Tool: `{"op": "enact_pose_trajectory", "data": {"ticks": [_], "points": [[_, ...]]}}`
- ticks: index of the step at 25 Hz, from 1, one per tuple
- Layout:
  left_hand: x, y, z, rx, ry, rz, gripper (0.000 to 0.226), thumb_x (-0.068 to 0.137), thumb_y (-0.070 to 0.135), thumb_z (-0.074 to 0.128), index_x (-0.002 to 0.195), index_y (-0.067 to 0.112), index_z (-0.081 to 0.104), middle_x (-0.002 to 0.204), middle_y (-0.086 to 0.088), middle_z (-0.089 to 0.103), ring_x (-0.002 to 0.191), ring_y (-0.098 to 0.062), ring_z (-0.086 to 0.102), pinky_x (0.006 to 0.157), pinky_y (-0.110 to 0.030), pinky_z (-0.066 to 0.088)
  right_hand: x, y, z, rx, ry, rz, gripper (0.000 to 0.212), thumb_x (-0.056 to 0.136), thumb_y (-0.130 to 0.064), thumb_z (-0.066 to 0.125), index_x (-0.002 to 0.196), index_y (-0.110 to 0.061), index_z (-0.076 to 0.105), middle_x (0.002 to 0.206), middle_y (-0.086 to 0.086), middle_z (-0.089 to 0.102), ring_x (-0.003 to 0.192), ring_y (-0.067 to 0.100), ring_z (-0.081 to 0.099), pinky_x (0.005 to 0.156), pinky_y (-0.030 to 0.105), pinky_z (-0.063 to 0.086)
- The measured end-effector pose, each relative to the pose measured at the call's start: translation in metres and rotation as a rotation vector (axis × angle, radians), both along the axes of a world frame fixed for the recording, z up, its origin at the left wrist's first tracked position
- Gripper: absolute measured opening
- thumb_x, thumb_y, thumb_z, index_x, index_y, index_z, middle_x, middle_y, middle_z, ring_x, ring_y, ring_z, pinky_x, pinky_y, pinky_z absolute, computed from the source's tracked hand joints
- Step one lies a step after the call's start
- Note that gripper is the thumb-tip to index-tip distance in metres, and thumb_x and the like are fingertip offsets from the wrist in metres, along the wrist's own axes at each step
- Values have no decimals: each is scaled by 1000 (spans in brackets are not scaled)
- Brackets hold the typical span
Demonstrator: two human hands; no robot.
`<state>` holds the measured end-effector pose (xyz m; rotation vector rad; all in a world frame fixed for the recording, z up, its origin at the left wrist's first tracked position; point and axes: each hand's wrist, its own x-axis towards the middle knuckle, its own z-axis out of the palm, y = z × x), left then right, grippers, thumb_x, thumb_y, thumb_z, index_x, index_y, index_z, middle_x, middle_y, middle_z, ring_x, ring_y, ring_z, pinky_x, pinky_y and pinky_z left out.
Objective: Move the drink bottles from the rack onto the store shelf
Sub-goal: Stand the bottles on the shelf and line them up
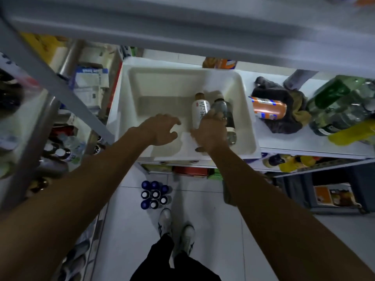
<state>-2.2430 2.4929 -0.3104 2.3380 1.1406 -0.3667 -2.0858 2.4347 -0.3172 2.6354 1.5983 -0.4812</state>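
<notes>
Looking straight down into a white tub point(129, 82) set on the white store shelf point(284, 146). Gripping a dark bottle point(228, 110) with the right hand point(211, 132), thumb and fingers curled round its body, inside the tub near the right wall. Just left of it and seemingly touching, a white bottle point(199, 109) with a brown cap, upright in the tub. Hovering over the tub's floor with the left hand point(160, 128), fingers spread and loosely bent, holding nothing. On the shelf right of the tub, 1 orange can point(268, 108) lying on its side on a dark cloth point(284, 122), then a pack of green bottles point(341, 104). At far left, the metal rack point(43, 122), blurred. Down on the tiled floor point(203, 203), 9 or so blue-capped bottles point(154, 194) clustered ahead of 2 white shoes point(176, 226).
</notes>
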Motion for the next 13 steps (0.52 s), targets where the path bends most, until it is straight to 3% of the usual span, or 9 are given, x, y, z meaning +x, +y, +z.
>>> {"op": "enact_pose_trajectory", "data": {"ticks": [2, 7, 9, 11, 13], "points": [[-9, 1, -2, -9, 1, 12, 51, 94, 33, 51, 142, 20, 41, 146, -12, 43, 134, -30, 38, 110, -44, 33, -16, 3, -11, 1, -43, 4, 77, 84, -49, 65, 137, 1, 38, 127, 20, 47, 114, 33, 49, 92, 39, 44], [-33, 5, -2, -2, 5, 48, 49, 95, 30, 51, 142, 18, 43, 146, -12, 42, 135, -29, 37, 111, -43, 32, -39, 9, -19, 135, 386, -78, 80, 80, -33, 77, 139, -15, 27, 120, 20, 44, 97, 37, 58, 81, 46, 57], [-43, 8, -1, -7, 15, 68, 48, 95, 29, 51, 141, 18, 43, 146, -13, 41, 135, -30, 36, 111, -43, 31, -39, 12, -17, 117, 461, -118, 77, 79, -32, 77, 134, -14, 26, 112, 16, 48, 91, 35, 60, 76, 48, 59], [-46, 7, 1, -18, 9, 74, 47, 95, 28, 51, 141, 18, 44, 146, -13, 41, 135, -31, 35, 111, -43, 31, -40, 11, -17, 87, 424, -147, 75, 79, -40, 75, 131, -13, 27, 113, 15, 56, 96, 35, 64, 77, 48, 59], [-45, 3, 4, -26, -16, 66, 46, 95, 28, 51, 140, 17, 45, 145, -12, 42, 135, -30, 36, 111, -43, 31, -41, 9, -19, 43, 265, -126, 74, 83, -54, 67, 131, -8, 35, 117, 12, 58, 103, 32, 64, 80, 40, 55]]}}
